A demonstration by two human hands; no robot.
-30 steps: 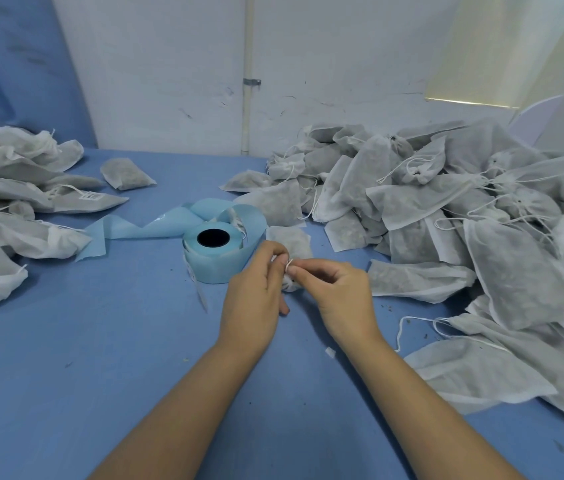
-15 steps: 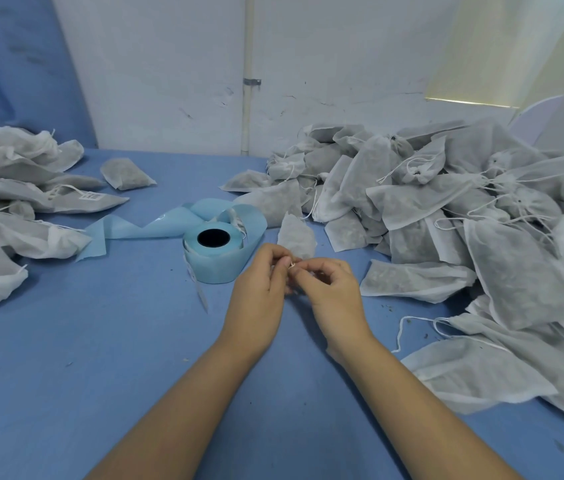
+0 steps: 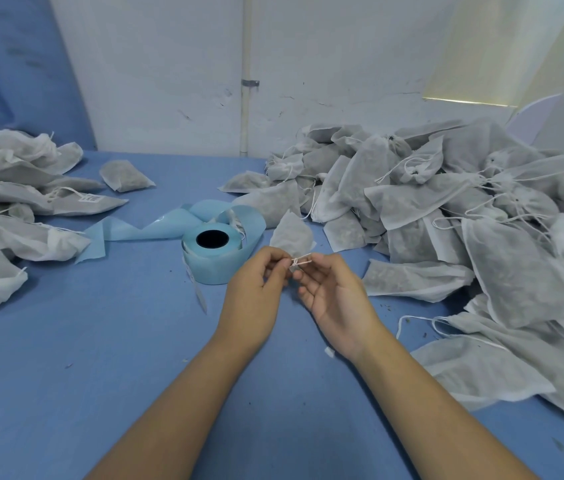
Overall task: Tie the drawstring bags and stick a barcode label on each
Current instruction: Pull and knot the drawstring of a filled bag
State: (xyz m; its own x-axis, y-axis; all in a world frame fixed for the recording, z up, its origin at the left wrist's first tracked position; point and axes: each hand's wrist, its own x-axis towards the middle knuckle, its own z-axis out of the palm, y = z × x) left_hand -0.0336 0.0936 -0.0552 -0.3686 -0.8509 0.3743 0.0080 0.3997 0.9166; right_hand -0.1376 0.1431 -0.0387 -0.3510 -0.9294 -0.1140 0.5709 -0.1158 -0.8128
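Drawstring bag (image 3: 292, 235) stands tilted on end near the middle of the tabletop (image 3: 100, 375), just beyond both hands. It is a small pouch of thin, white, half-transparent fabric with a dark, grainy filling showing through. Its neck is gathered tight at the bottom end, by the fingers. The white drawstring (image 3: 300, 261) forms a small knot with a short loop there.

The left hand (image 3: 256, 289) pinches the drawstring between thumb and forefinger on the left of the knot. The right hand (image 3: 337, 299), palm turned up and inward, pinches the string on the right side, its other fingers loosely bent below.

Just left of the bag sits the label roll (image 3: 213, 252), pale blue with a dark core. Its backing strip trails in loops toward the left edge.

A big heap of bags (image 3: 446, 220) with loose strings fills the right side up to the far right corner. A smaller heap (image 3: 3, 209) lies along the left edge. One bag there carries a barcode label (image 3: 90, 199).
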